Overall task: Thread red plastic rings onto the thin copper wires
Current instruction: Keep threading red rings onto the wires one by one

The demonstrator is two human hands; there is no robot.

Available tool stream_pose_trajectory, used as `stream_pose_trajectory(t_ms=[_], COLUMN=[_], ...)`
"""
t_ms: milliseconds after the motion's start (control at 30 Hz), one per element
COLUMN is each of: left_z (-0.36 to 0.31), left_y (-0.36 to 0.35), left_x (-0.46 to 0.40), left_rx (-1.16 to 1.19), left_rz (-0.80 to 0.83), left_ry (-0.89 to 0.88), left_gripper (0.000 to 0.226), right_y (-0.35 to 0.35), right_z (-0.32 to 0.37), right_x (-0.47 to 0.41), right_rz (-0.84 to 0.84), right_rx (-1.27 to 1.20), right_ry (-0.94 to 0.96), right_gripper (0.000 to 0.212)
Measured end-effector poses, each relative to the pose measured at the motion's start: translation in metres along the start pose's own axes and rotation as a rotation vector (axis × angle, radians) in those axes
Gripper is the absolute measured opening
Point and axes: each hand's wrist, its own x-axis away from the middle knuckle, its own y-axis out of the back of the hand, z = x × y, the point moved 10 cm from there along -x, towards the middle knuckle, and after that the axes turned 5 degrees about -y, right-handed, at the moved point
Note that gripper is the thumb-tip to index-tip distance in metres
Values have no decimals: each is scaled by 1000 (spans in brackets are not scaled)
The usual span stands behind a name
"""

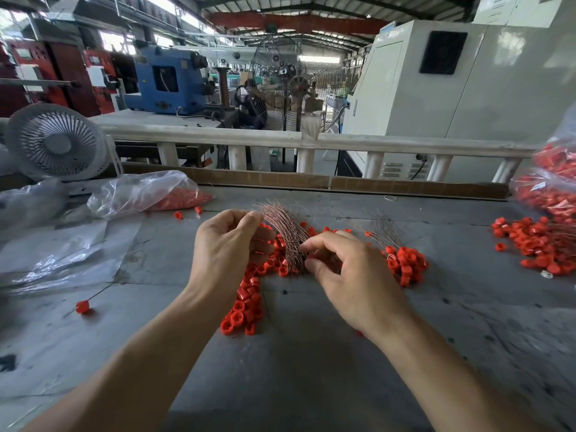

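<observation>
Grey factory table (311, 353) strewn with red plastic rings (246, 310). Left hand (227, 244) grips a copper wire bundle (286, 235); right hand (346, 269) pinches its strands. Machines and fans stand behind.

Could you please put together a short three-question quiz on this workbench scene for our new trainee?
1. True or false: the left hand holds the bundle of copper wires.
2. Where does the single ring already threaded on a wire lie? A) left of the left forearm B) inside the bag at the right edge C) on the white fan
3. Fill in: the right hand pinches at the wires with its ____ and forefinger.

Key
1. True; the fingers curl round the bundle's upper part.
2. A, on the grey table.
3. thumb
</observation>
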Motion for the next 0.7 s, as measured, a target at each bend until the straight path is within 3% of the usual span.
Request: stream_pose_trajectory(t_ms=[133, 333, 533, 700], left_z=[2, 2, 6, 9], left_y=[-12, -23, -25, -23], left_x=[3, 9, 8, 5], left_rx=[-58, -149, -194, -232], left_rz=[83, 151, 184, 177], left_ry=[4, -49, -71, -85], left_gripper=[13, 11, 12, 13], right_y=[27, 69, 92, 96], right_z=[-12, -52, -82, -96], right_x=[-6, -8, -5, -4], right_rz=[-185, -416, -498, -437], right_rx=[-17, 95, 203, 361], right_ry=[-39, -243, -414, -531], right_gripper=[17, 13, 8, 11])
